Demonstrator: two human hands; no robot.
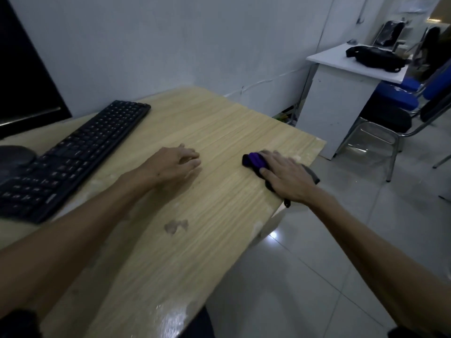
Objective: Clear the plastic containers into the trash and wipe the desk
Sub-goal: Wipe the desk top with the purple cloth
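Observation:
A light wooden desk (pixel 207 123) fills the middle of the view. My right hand (pixel 288 175) presses flat on a dark purple and grey cloth (pixel 253 161) near the desk's right edge, fingers straight over it. My left hand (pixel 175 164) rests on the bare wood to the left of the cloth, fingers loosely curled and holding nothing. A worn grey patch (pixel 175 225) marks the desktop nearer to me. No plastic containers or trash bin are in view.
A black keyboard (pixel 73 157) lies at the desk's left, with a dark monitor (pixel 26 76) behind it. Beyond the right edge are tiled floor, a metal stool (pixel 375 137), a white desk (pixel 341 93) carrying a black bag (pixel 373 57), and blue chairs (pixel 400 93).

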